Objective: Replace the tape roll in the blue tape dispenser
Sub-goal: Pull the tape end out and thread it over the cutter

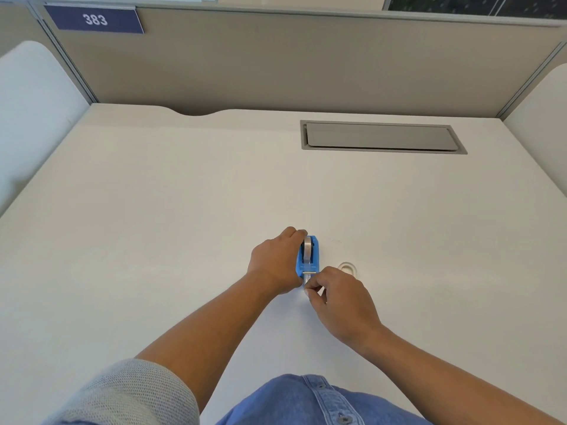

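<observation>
Holding a blue dispenser while pinching its tape end

Seen from above, a blue dispenser (pixel 308 259) stands on a white desk (pixel 153 225). The left hand (pixel 276 262) is closed around its left side, fingers curled over the far end. A tape roll (pixel 307 249) sits inside it. The right hand (pixel 340 299) is closed, pinching the tape end (pixel 306 282) at the dispenser's near edge. An empty white core (pixel 346 267) lies on the desk just right of the dispenser, partly behind the right hand
</observation>
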Motion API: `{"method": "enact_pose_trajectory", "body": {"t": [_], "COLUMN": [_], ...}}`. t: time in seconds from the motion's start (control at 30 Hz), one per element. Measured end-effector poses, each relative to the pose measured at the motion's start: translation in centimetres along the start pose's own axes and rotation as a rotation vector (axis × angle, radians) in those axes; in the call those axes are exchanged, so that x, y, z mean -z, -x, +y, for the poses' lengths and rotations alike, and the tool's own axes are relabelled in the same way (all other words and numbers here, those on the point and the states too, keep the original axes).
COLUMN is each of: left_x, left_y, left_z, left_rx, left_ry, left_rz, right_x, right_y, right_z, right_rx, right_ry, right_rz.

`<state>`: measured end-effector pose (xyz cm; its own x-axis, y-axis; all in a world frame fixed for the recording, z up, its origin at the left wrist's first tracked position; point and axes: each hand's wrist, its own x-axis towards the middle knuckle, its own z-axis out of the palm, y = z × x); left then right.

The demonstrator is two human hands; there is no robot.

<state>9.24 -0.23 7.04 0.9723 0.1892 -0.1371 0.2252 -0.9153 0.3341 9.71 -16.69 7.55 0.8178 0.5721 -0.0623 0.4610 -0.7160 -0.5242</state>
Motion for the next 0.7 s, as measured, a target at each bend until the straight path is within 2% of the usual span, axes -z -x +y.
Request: {"method": "enact_pose_trajectory", "body": {"t": [0.7], "left_x": [-0.08], "left_y": [0.1], "left_z": [-0.01], "left_rx": [0.0], "left_ry": [0.016], "left_rz": [0.002], "right_x": [-0.73], "right_y": [-0.28], "right_z": [0.68], "right_rx": [0.06], "right_ry": [0.038], "right_rz": [0.038]}}
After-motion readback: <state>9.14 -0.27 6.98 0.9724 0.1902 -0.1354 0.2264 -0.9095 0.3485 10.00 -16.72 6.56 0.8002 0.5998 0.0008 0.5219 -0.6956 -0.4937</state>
